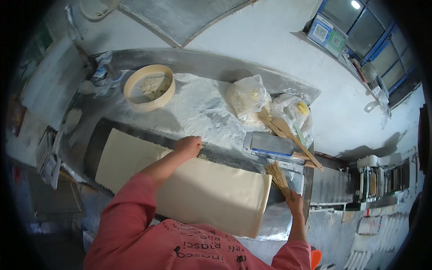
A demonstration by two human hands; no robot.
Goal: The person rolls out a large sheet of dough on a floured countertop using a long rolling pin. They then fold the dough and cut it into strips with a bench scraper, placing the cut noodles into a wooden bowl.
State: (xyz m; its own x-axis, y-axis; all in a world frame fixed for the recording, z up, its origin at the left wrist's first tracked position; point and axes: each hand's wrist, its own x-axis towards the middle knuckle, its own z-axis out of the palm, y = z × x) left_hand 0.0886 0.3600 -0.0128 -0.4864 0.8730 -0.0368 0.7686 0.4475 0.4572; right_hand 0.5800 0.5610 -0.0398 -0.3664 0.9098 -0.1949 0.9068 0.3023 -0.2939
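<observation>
A wide folded sheet of pale dough (209,189) lies across a dark board (92,148) on the worktop before me. My left hand (189,147) is closed in a fist over the sheet's far edge; nothing shows between its fingers. A few small crumbs (202,156) lie just beside it. In my right hand (294,201) is a straw whisk brush (277,173), gripped near its end. The bristles point away from me, close to the right end of the dough, where a fold shows.
Flour (202,101) covers the far worktop. A round wooden sieve (131,88) holding lumpy flour stands at the back left. Plastic bags (243,92), a second straw brush (266,120), a wooden spatula (298,143) and a wide blade (271,143) crowd the right. Rollers of a machine (373,182) stand beyond.
</observation>
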